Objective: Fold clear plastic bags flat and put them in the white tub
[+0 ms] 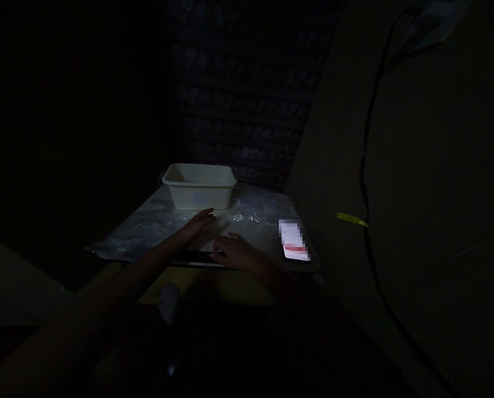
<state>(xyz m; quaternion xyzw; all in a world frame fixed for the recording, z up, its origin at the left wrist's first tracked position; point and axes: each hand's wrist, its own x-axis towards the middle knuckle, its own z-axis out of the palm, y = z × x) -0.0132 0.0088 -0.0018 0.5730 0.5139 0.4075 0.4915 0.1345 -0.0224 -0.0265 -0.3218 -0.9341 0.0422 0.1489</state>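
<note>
In the dim head view my left hand (199, 224) reaches over the tabletop, fingers stretched out and nothing visible in them. It is close to the front of a cream plastic tub (201, 194) and apart from it or just short of it; I cannot tell which. My right hand (234, 252) rests near the table's front edge, its fingers apart and pointing left. Beneath both hands lies a clear plastic sheet (147, 229) that covers much of the table. No object shows in either hand.
A phone (294, 241) with a lit screen lies at the table's right side. A dark cable (365, 166) with a yellow tag (352, 219) hangs along the right wall. Behind the tub stands a patterned dark backdrop (247, 110). The surroundings are very dark.
</note>
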